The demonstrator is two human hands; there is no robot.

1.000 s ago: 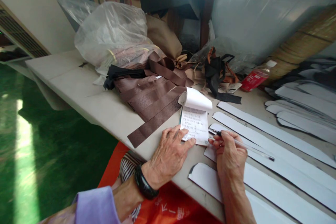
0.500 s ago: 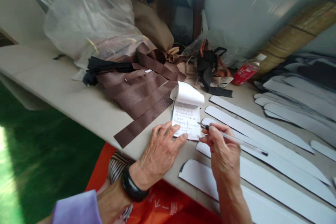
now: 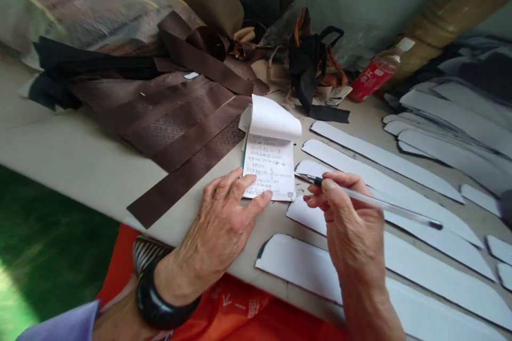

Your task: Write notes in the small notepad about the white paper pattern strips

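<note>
A small notepad (image 3: 268, 162) lies on the table, its top pages folded back and its open page covered in handwriting. My left hand (image 3: 224, 218) rests open, fingertips and thumb on the notepad's lower left edge. Pinched in my right hand (image 3: 352, 224) is a clear ballpoint pen (image 3: 384, 203) with a black grip. Its tip points left, by the page's right edge; I cannot tell whether it touches the paper. White strip-shaped pieces (image 3: 384, 176) with dark edges lie beside and beneath my right hand.
Brown leather-like strips (image 3: 188, 154) and black material (image 3: 92, 64) lie left of the notepad. Behind are black and brown scraps (image 3: 308, 69), a red-labelled bottle (image 3: 376, 74) and a large plastic bag (image 3: 100, 10). More white pieces are stacked (image 3: 452, 122) at the right.
The view has moved closer to the notepad. The pen has shifted slightly right relative to the page, its tip now near the right edge. My left hand stays on the notepad.
</note>
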